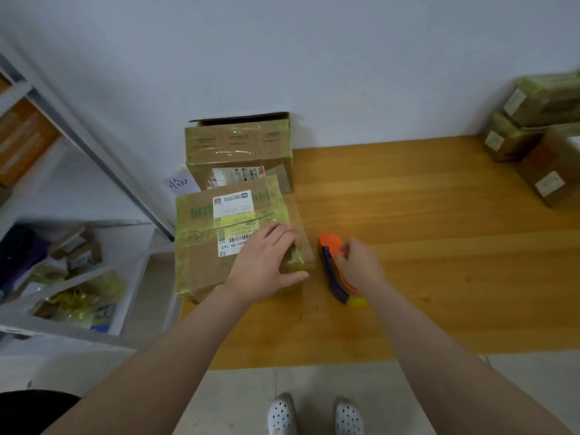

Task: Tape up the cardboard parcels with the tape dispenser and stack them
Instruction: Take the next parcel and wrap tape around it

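Observation:
A cardboard parcel (207,246) wrapped in yellowish tape, with a white shipping label, lies at the left end of the wooden table (439,246). My left hand (266,262) rests flat on the parcel's near right corner, fingers spread and thumb along its front edge. Just right of the parcel the orange and purple tape dispenser (329,262) with a yellow tape roll stands on the table. My right hand (361,265) grips the dispenser from its right side. A second taped parcel (238,149) stands behind the first, against the wall.
Several taped parcels (539,136) are stacked at the table's far right. A white metal shelf (94,215) with boxes and yellow tape scraps stands to the left. A wall closes off the back of the table. My shoes (314,416) show on the floor below.

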